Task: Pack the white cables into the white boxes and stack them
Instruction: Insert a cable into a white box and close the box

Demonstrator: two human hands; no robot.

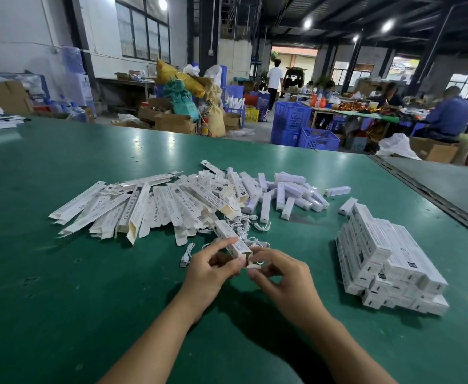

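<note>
Near the front of the green surface, my left grip is curled round a white box. The box's open end is turned toward my right grip, which pinches a coiled white cable just at that mouth.

I judge the coil to be the weak point. If the pinch loosens, the loops could spring apart and snag on the flap rather than slide in. A hard squeeze from the left could also buckle the thin carton. Off to the right, the stack of packed boxes carries its top box askew, so a careless placement might send it sliding.

Fingers cover most of the cable, and I cannot tell whether any of it is inside. Loose cables behind the box tangle beneath the heap of flat cartons, too muddled to count.
</note>
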